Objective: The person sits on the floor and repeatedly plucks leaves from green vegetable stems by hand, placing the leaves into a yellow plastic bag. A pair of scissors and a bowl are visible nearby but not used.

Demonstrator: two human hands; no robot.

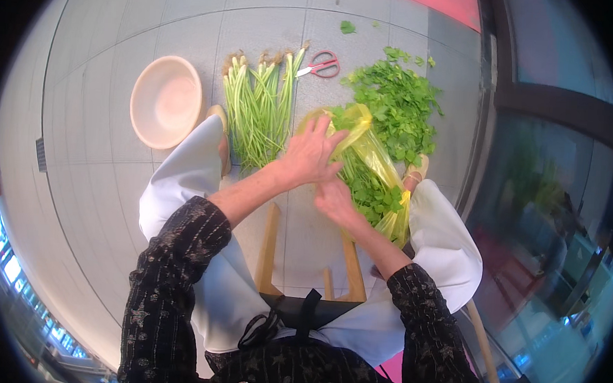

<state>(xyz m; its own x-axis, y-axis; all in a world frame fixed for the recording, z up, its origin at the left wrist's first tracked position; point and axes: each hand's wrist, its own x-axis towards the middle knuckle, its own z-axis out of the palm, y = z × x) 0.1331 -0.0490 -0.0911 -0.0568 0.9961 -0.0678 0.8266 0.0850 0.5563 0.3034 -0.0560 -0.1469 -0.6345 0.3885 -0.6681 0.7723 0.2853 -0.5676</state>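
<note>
A yellow plastic bag [376, 154] lies between my feet, partly filled with leafy green herbs [373, 192] that look like cilantro or celery. Over the bag's left edge is my left hand [311, 153], slightly blurred, its fingers spread; its palm is hidden. Just below it, beside the herb stems, my right hand [333, 199] has its fingers curled. Whether it grips stems or the bag's edge I cannot tell. To the left lie bunches of spring onions [259, 106], roots pointing away from me. Red-handled scissors [321, 65] rest beside the roots.
A pale plastic basin [166, 101] stands left of my left foot. Loose green leaves [394, 105] are heaped on the grey tiled floor [190, 24] beyond the bag. Wooden stool legs [268, 246] show between my knees. A dark-framed glass door [555, 204] runs along the right.
</note>
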